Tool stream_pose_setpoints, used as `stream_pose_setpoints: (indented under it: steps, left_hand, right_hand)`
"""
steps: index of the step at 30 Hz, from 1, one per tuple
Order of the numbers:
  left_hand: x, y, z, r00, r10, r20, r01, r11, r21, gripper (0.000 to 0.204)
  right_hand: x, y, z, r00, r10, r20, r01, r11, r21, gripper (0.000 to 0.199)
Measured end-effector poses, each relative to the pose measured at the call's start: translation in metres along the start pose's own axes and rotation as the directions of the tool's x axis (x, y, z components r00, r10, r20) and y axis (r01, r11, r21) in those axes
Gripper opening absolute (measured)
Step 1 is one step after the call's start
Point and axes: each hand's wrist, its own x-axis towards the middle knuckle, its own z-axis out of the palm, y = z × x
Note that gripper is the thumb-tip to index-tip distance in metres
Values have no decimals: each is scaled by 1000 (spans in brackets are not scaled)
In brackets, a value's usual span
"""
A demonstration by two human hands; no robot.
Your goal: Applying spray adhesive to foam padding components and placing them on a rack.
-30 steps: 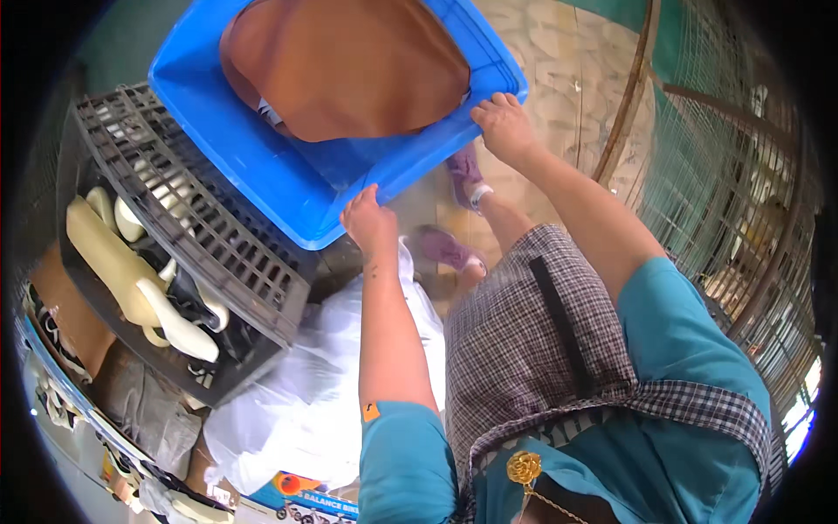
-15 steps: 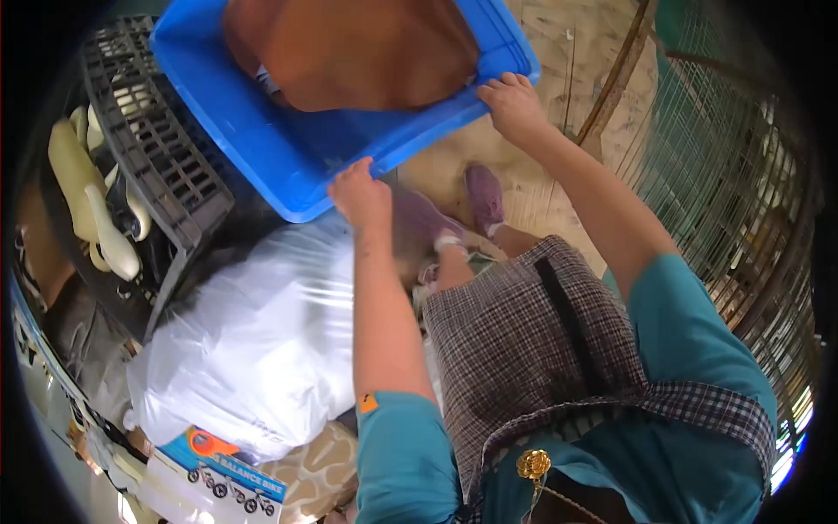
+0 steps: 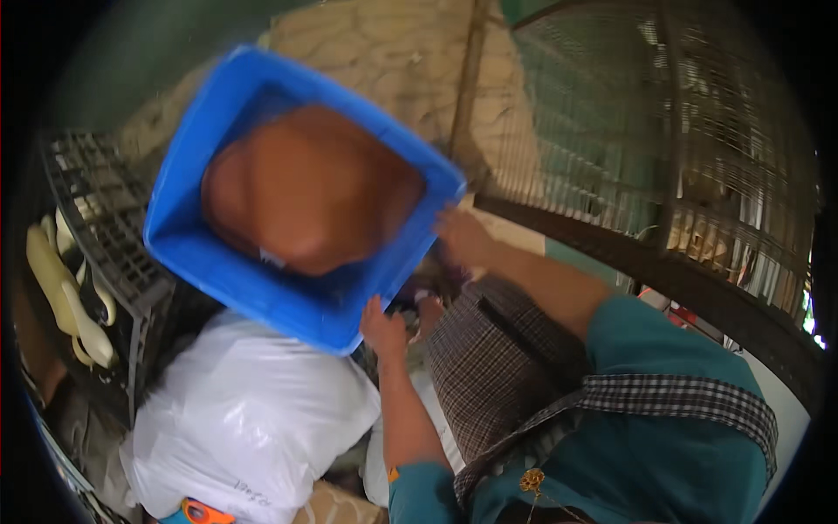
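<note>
The left hand (image 3: 385,328) and right hand (image 3: 463,237), apart from each other, are clamped on the near rim of a blue tub (image 3: 249,306), which reaches out ahead of them. Its plastic looks stiff and smooth, probably manageable in weight; the lipped rim seems the surest hold. Inside sits a brown piece (image 3: 314,192), likely bendable. Left of the left hand, a dark crate (image 3: 155,299) holds cream pieces (image 3: 59,284); nearer lies a full white bag (image 3: 253,410), contents hidden.
</note>
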Motion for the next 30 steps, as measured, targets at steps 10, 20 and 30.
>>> stream_pose_setpoints:
  steps: [10,20,30]
  left_hand:
    - [-31,375,-102,820,514,-254,-556,605,-570,48]
    - [-178,546,-124,374,663,-649,-866,0,-500,70]
    - [-181,603,-99,118,495,-861,-952,304,45,59]
  right_hand:
    - [-170,11,-190,939,299,168,-343,815,467,39]
    - [-315,117,-413,-41,935,-352,178,353,918,26]
    - [-427,174,-559,-259,397,-880,-213,866,453,25]
